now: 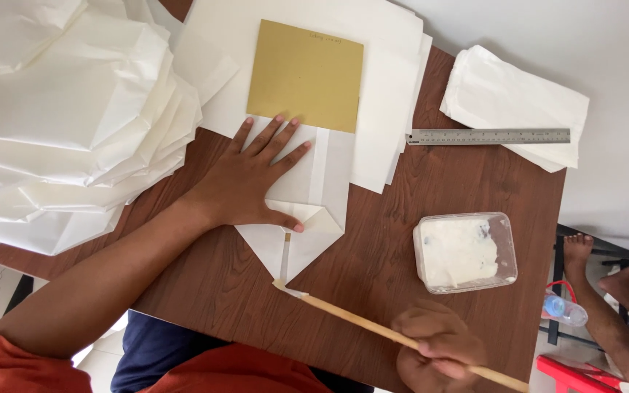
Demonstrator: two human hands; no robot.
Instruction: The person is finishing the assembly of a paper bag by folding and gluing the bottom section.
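We press our left hand (pixel 252 182) flat on a folded white paper piece (pixel 307 211) in the middle of the brown table (pixel 431 196), fingers spread, the thumb pinning the folded corner where the flaps meet. The piece lies lengthwise away from us: its far end is tucked under a tan cardboard square (pixel 306 74), and its pointed end faces our body.

Our right hand (pixel 438 349) is curled shut around a thin wooden stick (pixel 394 336), held near its back end. The stick runs on a slant, from the hand at lower right up and to the left, and its white-smeared tip (pixel 283 286) touches the point of the paper, right at the seam that runs up the middle. So the seam lies up and left of the gripping hand, along the paper's long axis, while the left hand sits on the piece itself and is by far the nearer one.

To the right of the paper stands a clear plastic tub of white paste (pixel 464 251), near the stick hand. A metal ruler (pixel 488 136) lies farther back, and stacks of white paper (pixel 67 116) fill the left side.
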